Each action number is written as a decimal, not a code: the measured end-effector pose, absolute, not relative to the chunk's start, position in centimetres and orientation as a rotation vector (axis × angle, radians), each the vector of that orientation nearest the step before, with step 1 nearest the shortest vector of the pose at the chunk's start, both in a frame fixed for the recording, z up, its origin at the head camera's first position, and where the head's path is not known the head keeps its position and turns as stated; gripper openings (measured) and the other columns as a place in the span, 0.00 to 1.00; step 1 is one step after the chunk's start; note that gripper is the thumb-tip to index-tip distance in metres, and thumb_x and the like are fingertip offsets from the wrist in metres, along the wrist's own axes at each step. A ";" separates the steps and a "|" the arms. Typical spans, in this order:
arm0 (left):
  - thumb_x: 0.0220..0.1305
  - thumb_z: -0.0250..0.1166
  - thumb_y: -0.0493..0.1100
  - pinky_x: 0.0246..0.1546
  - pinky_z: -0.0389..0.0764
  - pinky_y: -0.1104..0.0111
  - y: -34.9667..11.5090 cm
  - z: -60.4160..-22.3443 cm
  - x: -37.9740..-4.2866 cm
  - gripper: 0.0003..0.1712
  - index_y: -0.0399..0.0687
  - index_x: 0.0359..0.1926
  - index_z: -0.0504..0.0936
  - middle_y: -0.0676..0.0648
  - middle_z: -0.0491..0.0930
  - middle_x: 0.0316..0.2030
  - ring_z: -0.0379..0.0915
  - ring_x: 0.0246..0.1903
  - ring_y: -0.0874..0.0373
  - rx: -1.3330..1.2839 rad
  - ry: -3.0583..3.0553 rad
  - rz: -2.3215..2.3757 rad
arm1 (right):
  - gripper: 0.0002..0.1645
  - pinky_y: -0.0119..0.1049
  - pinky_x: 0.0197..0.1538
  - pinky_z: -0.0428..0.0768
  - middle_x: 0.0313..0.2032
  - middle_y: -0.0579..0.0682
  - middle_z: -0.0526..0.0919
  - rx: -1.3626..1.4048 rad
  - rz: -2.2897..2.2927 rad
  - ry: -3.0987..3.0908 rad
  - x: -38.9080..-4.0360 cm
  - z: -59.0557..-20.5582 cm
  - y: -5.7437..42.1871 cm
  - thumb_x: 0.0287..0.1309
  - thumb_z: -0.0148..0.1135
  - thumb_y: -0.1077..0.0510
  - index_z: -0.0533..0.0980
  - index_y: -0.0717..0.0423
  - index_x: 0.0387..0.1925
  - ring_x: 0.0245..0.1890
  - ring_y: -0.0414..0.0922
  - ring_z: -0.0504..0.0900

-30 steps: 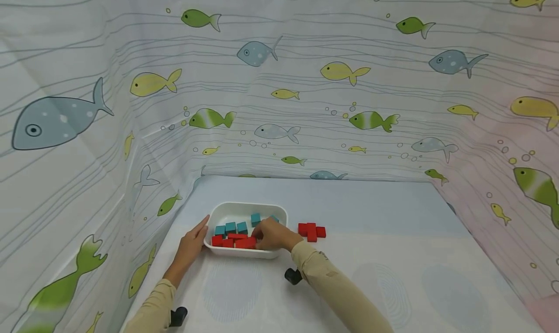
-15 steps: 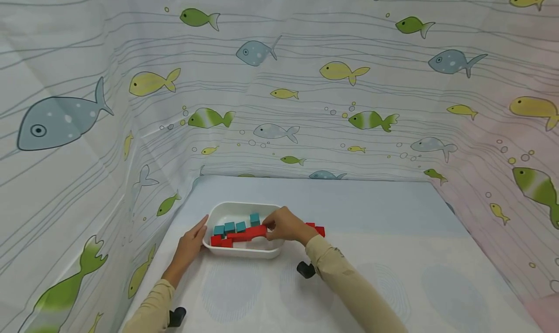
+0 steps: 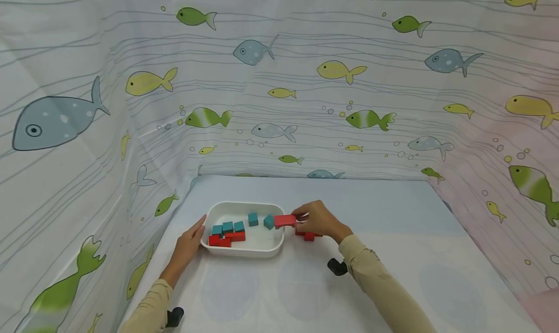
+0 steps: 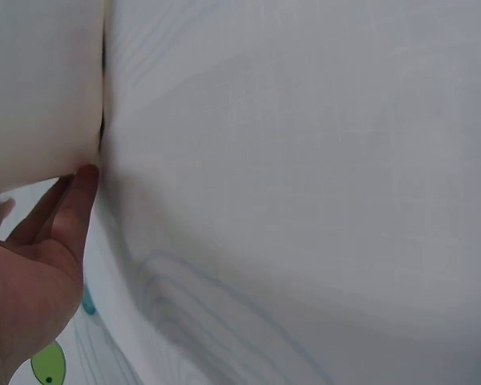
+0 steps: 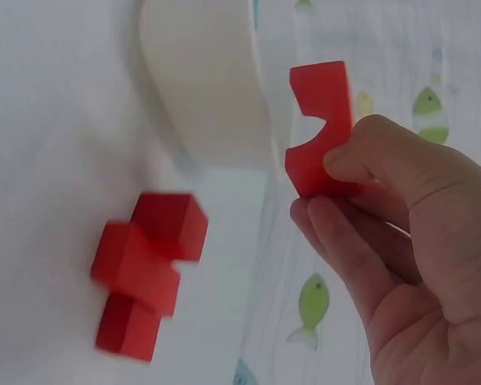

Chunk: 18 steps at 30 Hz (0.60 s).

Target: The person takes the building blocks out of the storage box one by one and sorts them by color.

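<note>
Worktop [image 3: 371, 294] beneath white tray [image 3: 244, 253]. Left hand [image 3: 189, 243] at the tray's left end, fingers nearly straight against it. Right hand [image 3: 322, 220] beyond the tray's right end, fingers pinching. Red cluster [image 5: 136, 269] outside that same end, seemingly the part done. Arched red block [image 3: 285, 220] in the pinch, lifted at the tray's right rim, likely mid-transfer. Inside the tray, red blocks [image 3: 236, 237] and teal blocks [image 3: 227, 227], presumably the remainder.

Head view forward-down, wrists close — tray [image 3: 244, 253] shared
</note>
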<state>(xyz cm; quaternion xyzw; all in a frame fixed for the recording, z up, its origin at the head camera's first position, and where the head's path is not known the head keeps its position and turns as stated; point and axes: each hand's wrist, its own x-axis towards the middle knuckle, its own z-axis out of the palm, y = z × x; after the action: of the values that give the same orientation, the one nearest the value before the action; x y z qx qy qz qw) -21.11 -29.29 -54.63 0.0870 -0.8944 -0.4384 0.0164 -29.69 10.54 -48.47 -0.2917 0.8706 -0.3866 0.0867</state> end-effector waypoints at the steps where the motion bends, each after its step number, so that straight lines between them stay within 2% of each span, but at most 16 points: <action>1: 0.78 0.42 0.56 0.64 0.64 0.47 -29.3 -54.6 -21.1 0.30 0.55 0.75 0.56 0.41 0.56 0.72 0.51 0.71 0.41 0.271 -2.782 -1.364 | 0.20 0.33 0.42 0.85 0.41 0.47 0.86 -0.855 -1.168 2.595 -29.7 -48.6 11.2 0.50 0.72 0.61 0.84 0.57 0.47 0.42 0.48 0.86; 10: 0.78 0.42 0.56 0.64 0.63 0.47 -29.1 -54.3 -21.1 0.30 0.56 0.76 0.55 0.41 0.54 0.72 0.49 0.71 0.41 0.288 -2.796 -1.376 | 0.19 0.34 0.42 0.85 0.41 0.50 0.86 -0.804 -1.198 2.667 -29.9 -50.0 17.4 0.49 0.70 0.65 0.83 0.61 0.46 0.43 0.50 0.85; 18: 0.78 0.42 0.56 0.64 0.63 0.47 -28.9 -54.4 -21.1 0.30 0.55 0.76 0.55 0.42 0.54 0.72 0.49 0.71 0.41 0.283 -2.791 -1.367 | 0.20 0.39 0.42 0.85 0.41 0.51 0.86 -0.589 -1.176 2.750 -30.3 -52.0 21.9 0.48 0.73 0.63 0.84 0.59 0.46 0.42 0.49 0.85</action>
<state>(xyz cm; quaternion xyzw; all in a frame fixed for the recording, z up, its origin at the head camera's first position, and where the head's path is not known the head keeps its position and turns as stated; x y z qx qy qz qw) -21.06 -28.93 -54.36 0.0908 -0.8943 -0.4381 0.0102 -30.33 21.87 -52.02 -0.1929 0.9012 -0.3853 0.0469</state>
